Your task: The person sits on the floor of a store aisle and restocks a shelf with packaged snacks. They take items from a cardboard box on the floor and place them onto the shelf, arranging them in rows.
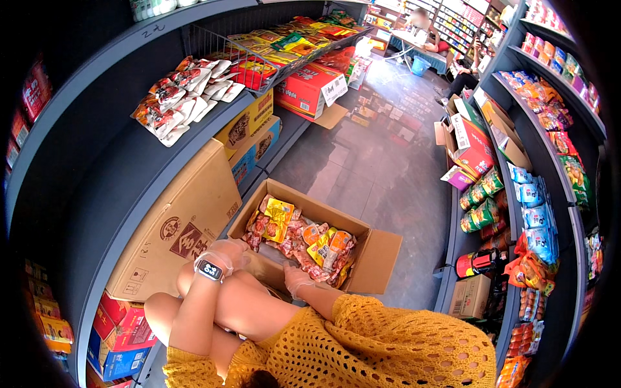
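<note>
An open cardboard box (315,212) stands on the floor in front of my knees. Inside lie many small red-and-white wrapped snack packs (291,242), with a yellow snack pouch (278,220) on top at the left. More yellow-and-orange pouches (334,246) rest on the right side of the heap. My right hand (297,280), in a clear plastic glove, is at the box's near wall with its fingers over the edge. My left hand (230,254), also gloved, is by the near left corner; its fingertips are hidden. A smartwatch (210,270) is on that wrist.
A large closed carton (177,233) leans against the left shelf (111,160), where silvery-backed snack pouches (187,99) lie. Red cartons (310,89) stand farther along. The right shelves hold bagged snacks (538,218). Up the aisle (383,160) are two people and a table (412,38).
</note>
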A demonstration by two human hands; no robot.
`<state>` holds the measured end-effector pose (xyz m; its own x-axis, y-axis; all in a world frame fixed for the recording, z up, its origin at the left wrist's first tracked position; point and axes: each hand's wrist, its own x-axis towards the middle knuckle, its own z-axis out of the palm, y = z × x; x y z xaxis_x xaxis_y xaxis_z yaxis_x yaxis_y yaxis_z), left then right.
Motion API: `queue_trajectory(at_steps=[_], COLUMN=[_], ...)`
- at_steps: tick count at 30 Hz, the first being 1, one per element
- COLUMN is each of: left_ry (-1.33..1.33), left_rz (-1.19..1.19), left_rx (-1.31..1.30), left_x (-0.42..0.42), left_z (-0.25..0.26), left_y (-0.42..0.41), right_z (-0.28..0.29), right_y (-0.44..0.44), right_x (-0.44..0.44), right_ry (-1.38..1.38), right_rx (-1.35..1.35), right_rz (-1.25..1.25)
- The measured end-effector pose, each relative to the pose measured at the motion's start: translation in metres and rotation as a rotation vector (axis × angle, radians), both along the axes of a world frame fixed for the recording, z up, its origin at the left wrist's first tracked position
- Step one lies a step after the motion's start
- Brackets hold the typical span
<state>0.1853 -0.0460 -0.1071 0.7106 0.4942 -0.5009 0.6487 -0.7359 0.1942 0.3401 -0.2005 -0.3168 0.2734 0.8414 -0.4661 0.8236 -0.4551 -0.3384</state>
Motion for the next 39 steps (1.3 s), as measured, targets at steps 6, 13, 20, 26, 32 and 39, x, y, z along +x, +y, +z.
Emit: queue_trajectory(at_steps=[6,13,20,26,32,39], left_ry=[0.009,0.029,0.033,-0.081,0.002,-0.060], left_rz=[0.024,0.023,0.012,-0.006,0.006,0.012], left_rx=[-0.038,-0.036,-0.021,0.021,-0.012,-0.006], left_x=[0.001,0.001,0.004,-0.002,0.000,-0.001], left_z=[0.002,0.000,0.005,-0.008,-0.008,-0.003], left_y=[0.001,0.001,0.000,0.002,0.003,0.001], right_z=[0.010,0.011,0.015,0.002,0.002,0.006], right_y=[0.000,-0.001,0.002,0.001,0.001,0.000], right_x=[-0.001,-0.001,0.001,0.001,0.000,-0.001], right_ry=[0.005,-0.001,0.036,0.008,0.003,0.012], right_rx=[-0.041,-0.044,-0.072,-0.035,-0.024,-0.015], right_rz=[0.018,0.012,-0.009,-0.003,0.014,0.009])
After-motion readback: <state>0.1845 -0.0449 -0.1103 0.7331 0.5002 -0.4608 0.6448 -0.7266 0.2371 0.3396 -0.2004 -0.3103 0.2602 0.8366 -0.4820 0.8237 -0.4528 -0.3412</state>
